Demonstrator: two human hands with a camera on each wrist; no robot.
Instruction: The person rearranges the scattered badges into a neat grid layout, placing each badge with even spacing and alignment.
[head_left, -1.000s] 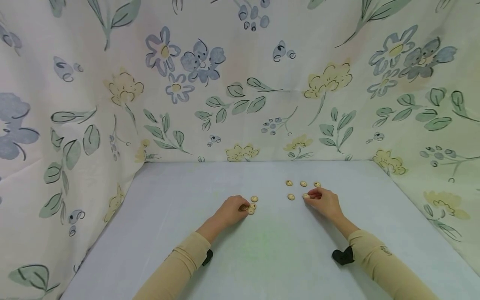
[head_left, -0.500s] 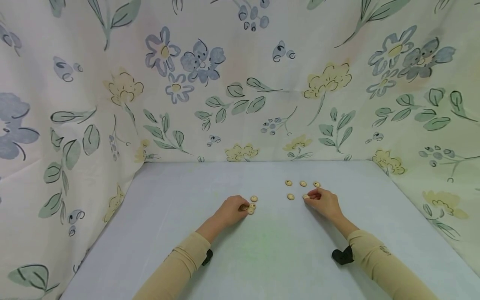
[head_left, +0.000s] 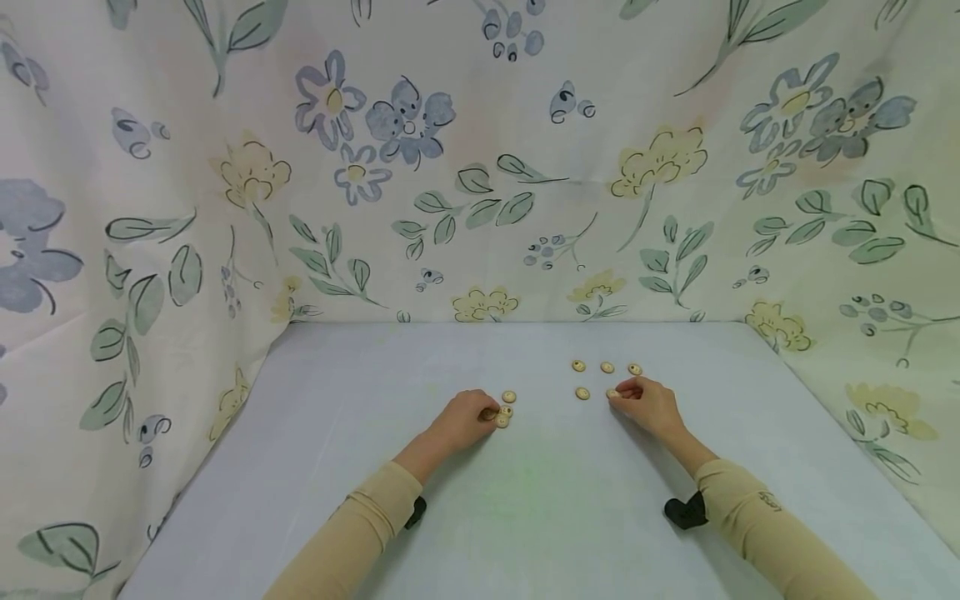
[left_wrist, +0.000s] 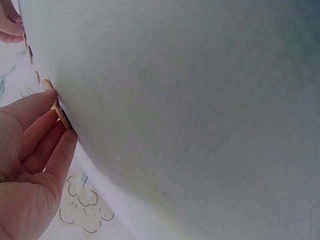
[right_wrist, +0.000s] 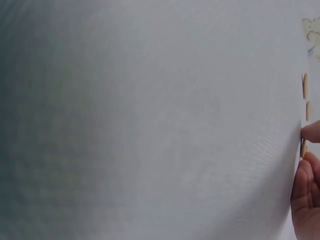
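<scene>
Small round wooden buttons lie on the pale tabletop in two groups. My left hand (head_left: pixel 461 419) is at the left group, thumb and fingers pinching a wooden button (left_wrist: pixel 62 117) by its edges, low against the table. Beside those fingertips, one button (head_left: pixel 506 411) overlaps another button (head_left: pixel 502 422), and a further button (head_left: pixel 509 397) lies just behind. My right hand (head_left: pixel 651 406) pinches a button (head_left: pixel 612 393) between thumb and fingers at the table surface. To its left sits a button (head_left: pixel 582 392), in line with the held one. The right hand's curled fingers are partly hidden in the right wrist view.
Behind the right hand, a back row holds a left button (head_left: pixel 578 365), a middle button (head_left: pixel 607 367) and a right button (head_left: pixel 635 368). A floral cloth (head_left: pixel 480 167) hangs along the table's (head_left: pixel 525 517) back and sides. Black straps (head_left: pixel 686 511) show below both sleeves.
</scene>
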